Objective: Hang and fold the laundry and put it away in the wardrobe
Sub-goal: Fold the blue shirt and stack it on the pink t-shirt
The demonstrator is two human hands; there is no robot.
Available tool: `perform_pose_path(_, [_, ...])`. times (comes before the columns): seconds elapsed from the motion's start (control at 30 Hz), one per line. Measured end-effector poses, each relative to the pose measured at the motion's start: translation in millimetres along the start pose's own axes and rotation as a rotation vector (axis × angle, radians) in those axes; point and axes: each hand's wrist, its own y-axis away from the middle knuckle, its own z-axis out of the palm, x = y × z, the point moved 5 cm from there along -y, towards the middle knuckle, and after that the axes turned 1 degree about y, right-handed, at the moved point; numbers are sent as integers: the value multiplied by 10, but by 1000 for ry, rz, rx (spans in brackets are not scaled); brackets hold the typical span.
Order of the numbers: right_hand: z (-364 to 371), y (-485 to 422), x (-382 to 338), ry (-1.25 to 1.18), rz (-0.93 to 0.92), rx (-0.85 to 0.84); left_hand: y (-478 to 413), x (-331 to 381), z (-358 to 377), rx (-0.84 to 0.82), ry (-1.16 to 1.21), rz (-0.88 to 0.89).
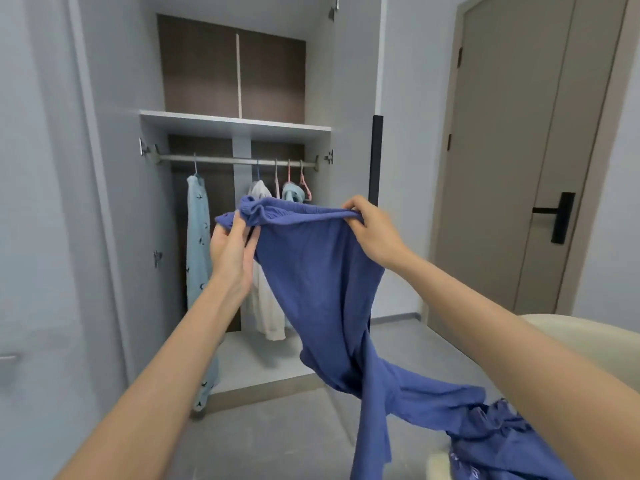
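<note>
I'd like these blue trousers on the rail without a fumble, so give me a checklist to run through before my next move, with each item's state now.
1. Grip on the waistband of the blue trousers: left hand and right hand both hold it. Ok.
2. Waistband flat: bunched by the left hand. Not ok.
3. Legs hanging straight: they trail to the lower right. Not ok.
4. Wardrobe open: ok.
5. Spare hanger: the pink hanger on the rail looks bare. Ok.
6. Rail space: gap between the pale blue garment and the white garment. Ok.
</note>
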Motion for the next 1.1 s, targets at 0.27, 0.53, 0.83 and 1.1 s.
perform_pose_path(0.27, [459,-169,-204,-34,-1,-81,-179,343,-365,3,-77,13])
perform_pose_path(0.53, [512,-38,-18,-113,55,-175,-21,-184,-654,25,-278,-305])
perform_pose_path(0.83, [421,102,-47,22,-158,-359,376,-617,-298,-621,-1337,-6])
perform_pose_path(1.1, [127,187,132,47,-170,-306,521,-905,-139,-758,-1077,-202])
